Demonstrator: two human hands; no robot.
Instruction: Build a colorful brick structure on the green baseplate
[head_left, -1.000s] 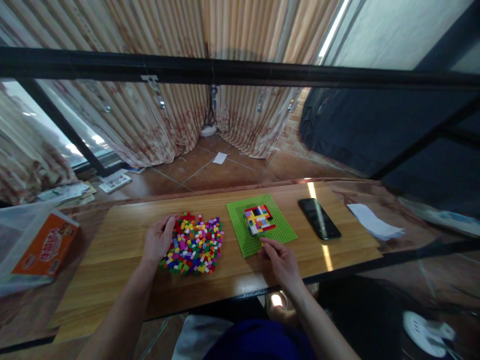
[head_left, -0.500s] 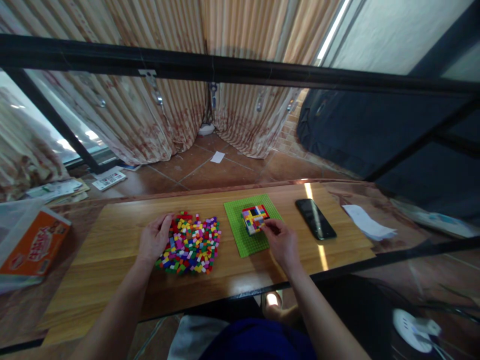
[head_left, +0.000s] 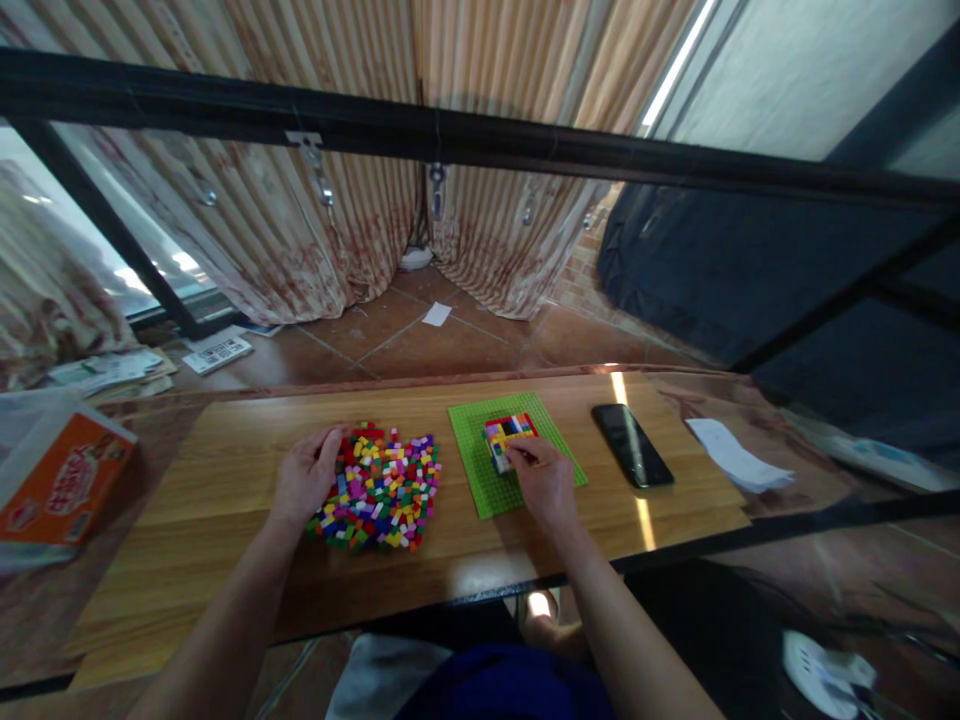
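A green baseplate lies on the wooden table, with a small block of many-coloured bricks built on it. My right hand rests over the near part of that block, fingers pinched at its front edge; what they pinch is too small to name. A heap of loose coloured bricks lies left of the plate. My left hand sits curled against the heap's left side, fingertips touching the bricks.
A black phone lies right of the baseplate, and a white paper beyond it. An orange box in a clear bag sits at the far left. A black bar crosses the view above; curtains hang behind.
My right hand went from the plate's near edge up onto the brick block, then shifted slightly left over its front. The left hand stayed at the heap.
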